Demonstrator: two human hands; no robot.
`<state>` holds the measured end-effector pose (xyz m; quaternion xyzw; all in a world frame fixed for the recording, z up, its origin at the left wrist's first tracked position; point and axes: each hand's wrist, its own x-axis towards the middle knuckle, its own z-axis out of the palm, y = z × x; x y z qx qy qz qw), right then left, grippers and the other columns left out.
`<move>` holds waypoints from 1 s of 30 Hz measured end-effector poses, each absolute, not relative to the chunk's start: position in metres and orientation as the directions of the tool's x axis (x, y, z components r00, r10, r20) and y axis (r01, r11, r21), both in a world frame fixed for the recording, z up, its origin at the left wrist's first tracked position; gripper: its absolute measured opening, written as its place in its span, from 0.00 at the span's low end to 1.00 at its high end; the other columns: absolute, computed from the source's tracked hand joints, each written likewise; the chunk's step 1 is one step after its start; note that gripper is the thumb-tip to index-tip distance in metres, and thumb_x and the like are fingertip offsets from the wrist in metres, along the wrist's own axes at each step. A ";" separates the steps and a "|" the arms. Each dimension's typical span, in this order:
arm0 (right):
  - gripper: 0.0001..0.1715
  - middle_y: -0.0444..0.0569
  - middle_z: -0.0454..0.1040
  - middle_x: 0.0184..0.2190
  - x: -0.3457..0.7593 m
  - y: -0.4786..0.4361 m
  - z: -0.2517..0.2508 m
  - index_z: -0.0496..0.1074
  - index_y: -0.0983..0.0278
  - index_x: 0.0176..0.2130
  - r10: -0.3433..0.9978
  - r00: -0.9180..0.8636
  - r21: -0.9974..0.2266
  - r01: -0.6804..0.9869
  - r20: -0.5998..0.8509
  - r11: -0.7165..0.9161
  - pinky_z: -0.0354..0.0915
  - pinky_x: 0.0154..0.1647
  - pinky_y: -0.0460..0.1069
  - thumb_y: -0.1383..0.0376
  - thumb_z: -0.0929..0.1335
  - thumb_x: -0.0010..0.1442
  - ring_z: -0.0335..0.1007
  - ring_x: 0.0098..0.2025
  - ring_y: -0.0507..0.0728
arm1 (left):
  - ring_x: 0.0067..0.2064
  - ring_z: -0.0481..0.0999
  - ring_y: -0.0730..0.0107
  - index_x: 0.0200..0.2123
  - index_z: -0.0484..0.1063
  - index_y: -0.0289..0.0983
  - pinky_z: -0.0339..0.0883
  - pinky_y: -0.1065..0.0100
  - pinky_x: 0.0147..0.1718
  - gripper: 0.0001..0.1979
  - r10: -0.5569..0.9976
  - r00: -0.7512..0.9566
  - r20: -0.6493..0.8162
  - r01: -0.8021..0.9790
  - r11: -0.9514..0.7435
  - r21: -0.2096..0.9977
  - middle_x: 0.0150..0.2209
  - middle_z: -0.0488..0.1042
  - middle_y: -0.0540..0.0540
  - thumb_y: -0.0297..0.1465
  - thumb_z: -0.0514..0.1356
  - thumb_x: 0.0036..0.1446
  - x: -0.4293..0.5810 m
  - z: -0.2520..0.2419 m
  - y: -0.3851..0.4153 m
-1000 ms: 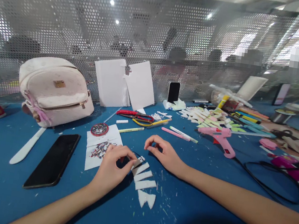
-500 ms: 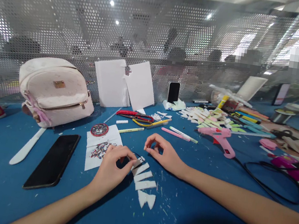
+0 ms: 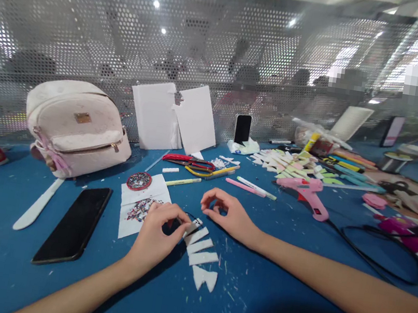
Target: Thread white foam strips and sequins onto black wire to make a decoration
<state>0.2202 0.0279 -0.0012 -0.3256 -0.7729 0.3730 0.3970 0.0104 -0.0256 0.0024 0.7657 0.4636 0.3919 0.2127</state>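
My left hand [image 3: 160, 230] is closed in a pinch. Its thumb and index fingertips meet at the left end of the top white strip; whether they grip it is hidden. Several short white strips [image 3: 203, 259] fan out below, with a white fish-tail-shaped piece [image 3: 204, 278] at the bottom. A thin dark line curves by the top strip. My right hand [image 3: 232, 216] rests to the right with curled fingers and fingertips together; anything in them is too small to tell. Behind my left hand, tiny coloured rhinestones [image 3: 138, 210] lie on white paper [image 3: 126, 228] beside a red-rimmed round dish [image 3: 139, 181].
At left are a phone [image 3: 73, 225], a white plastic knife [image 3: 37, 205] and a pale backpack [image 3: 79, 129]. Red-handled scissors [image 3: 188, 162] and markers [image 3: 245, 187] lie behind my hands. A pink glue gun [image 3: 311, 194], its cable and cut strips [image 3: 290, 163] occupy the right.
My right hand's fingers have shifted very slightly. My left hand and the white strips look the same.
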 end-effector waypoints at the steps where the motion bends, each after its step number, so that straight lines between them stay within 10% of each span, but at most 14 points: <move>1: 0.08 0.45 0.75 0.36 0.220 0.028 -0.001 0.72 0.62 0.42 0.798 -0.474 -0.828 0.219 0.372 0.516 0.61 0.32 0.46 0.72 0.68 0.61 0.70 0.36 0.52 | 0.32 0.70 0.69 0.28 0.75 0.41 0.53 0.61 0.41 0.08 0.877 0.264 0.401 0.543 -0.479 0.690 0.29 0.78 0.54 0.25 0.61 0.59 0.010 0.002 -0.025; 30: 0.09 0.43 0.73 0.29 0.224 0.032 -0.006 0.75 0.64 0.27 0.815 -0.396 -0.822 0.210 0.424 0.529 0.56 0.31 0.47 0.64 0.76 0.55 0.66 0.31 0.51 | 0.32 0.70 0.68 0.28 0.75 0.41 0.54 0.61 0.40 0.08 0.882 0.259 0.394 0.542 -0.470 0.696 0.30 0.78 0.54 0.25 0.61 0.59 0.010 0.002 -0.025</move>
